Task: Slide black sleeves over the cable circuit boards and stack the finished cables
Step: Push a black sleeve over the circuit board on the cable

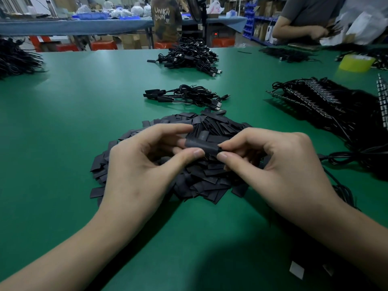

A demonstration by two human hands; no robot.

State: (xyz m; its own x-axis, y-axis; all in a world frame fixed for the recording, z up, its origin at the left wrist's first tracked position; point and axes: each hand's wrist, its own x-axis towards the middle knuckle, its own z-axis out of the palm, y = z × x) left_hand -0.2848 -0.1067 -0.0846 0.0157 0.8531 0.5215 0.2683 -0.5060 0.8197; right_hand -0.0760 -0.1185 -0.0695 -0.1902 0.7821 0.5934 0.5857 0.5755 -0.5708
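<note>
A black sleeve [200, 145] is held level above a heap of loose black sleeves [201, 177] on the green table [84, 114]. My left hand [144, 164] pinches its left end between thumb and fingers. My right hand [270, 164] pinches its right end, where a thin black cable [344, 154] trails off to the right. Whatever is inside the sleeve is hidden. A small stack of sleeved cables [184, 97] lies just beyond the heap. To the right lies a large bundle of cables with bare circuit boards [327, 106].
A bigger pile of cables [189, 55] sits further back at centre, with more black cables at the far left [16, 57] and back right [287, 53]. A yellow tape roll [355, 63] stands at the right. Another person's arms [298, 30] work across the table.
</note>
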